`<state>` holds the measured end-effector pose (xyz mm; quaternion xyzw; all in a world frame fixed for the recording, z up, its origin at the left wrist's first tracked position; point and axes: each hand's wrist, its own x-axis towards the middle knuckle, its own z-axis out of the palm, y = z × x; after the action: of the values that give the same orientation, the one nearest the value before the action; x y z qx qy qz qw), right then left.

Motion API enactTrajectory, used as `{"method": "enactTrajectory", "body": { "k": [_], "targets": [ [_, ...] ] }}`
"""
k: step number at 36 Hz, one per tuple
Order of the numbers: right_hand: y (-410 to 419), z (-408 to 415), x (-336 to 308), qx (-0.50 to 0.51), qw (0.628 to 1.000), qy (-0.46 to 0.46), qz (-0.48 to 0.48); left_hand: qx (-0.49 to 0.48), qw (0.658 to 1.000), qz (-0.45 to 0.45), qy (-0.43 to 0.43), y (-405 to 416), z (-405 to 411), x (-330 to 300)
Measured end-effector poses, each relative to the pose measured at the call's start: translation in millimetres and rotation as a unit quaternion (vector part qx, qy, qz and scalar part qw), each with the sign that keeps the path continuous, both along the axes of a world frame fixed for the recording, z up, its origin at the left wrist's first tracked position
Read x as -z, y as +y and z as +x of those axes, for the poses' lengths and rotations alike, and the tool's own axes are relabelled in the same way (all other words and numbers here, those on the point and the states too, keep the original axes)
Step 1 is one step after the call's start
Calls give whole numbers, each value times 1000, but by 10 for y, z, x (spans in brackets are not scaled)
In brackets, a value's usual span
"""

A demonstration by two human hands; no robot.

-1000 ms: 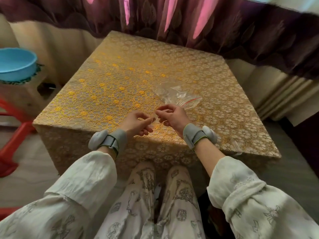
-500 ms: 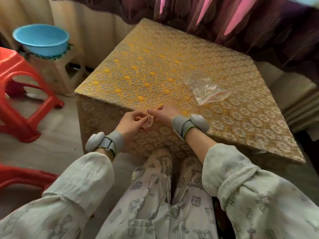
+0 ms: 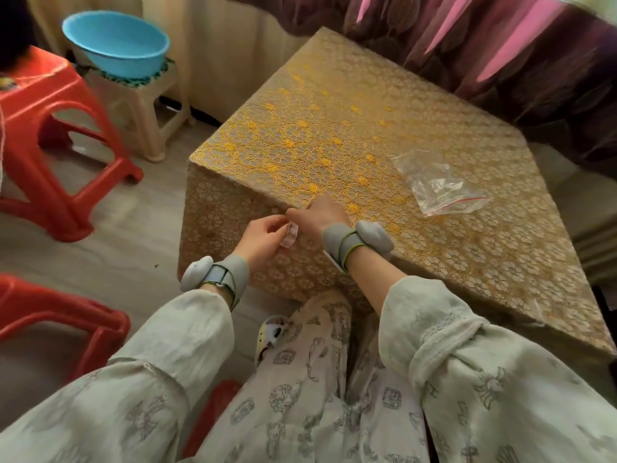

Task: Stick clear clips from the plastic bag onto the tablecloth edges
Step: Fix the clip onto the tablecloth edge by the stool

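**Head view: clear clip held at the tablecloth's near edge**

Head view runs, from the left, past two red plastic stools (image 3: 63,135), a blue basin (image 3: 117,45) on a beige stool (image 3: 147,105), and then the table under its gold lace tablecloth (image 3: 350,135); the left hand (image 3: 263,237) is curled beside the table's near face, thumb and fingertips pinching the clear clip (image 3: 289,236); the clip is a small transparent strip, its long axis running steeply up and down with a slight tilt, upper end toward the table's top edge, lower end hanging against the draped side; the right hand (image 3: 322,217) lies knuckles-up over the near edge, fingers bent onto the cloth and its fingertips meeting the clip's upper end, so both hands are closed on it; grey bands wrap both wrists; further right, well apart from the hands, the plastic bag (image 3: 437,188) lies flat on the tabletop, its red-striped mouth pointing right; maroon curtains (image 3: 500,45) hang behind.
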<state>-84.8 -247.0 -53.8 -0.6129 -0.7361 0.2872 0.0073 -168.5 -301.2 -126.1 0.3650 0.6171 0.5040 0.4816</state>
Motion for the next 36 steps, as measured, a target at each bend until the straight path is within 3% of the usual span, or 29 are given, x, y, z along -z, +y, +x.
{"method": "enactTrajectory", "body": {
  "k": [5,16,27,33,36],
  "targets": [
    [43,-39,25,24,1000,4,-3,1,998,-11,-69,73,0,23],
    [99,-50,15,40,999,6,1,-17,990,-44,-133,161,-30,135],
    [139,-6,47,34,999,14,20,-36,991,-54,-114,225,-45,171],
    [153,141,17,-16,998,49,46,-35,994,-75,-71,287,-78,164],
    [132,226,27,-53,994,62,72,-28,993,-70,-91,273,-77,141]
  ]
}}
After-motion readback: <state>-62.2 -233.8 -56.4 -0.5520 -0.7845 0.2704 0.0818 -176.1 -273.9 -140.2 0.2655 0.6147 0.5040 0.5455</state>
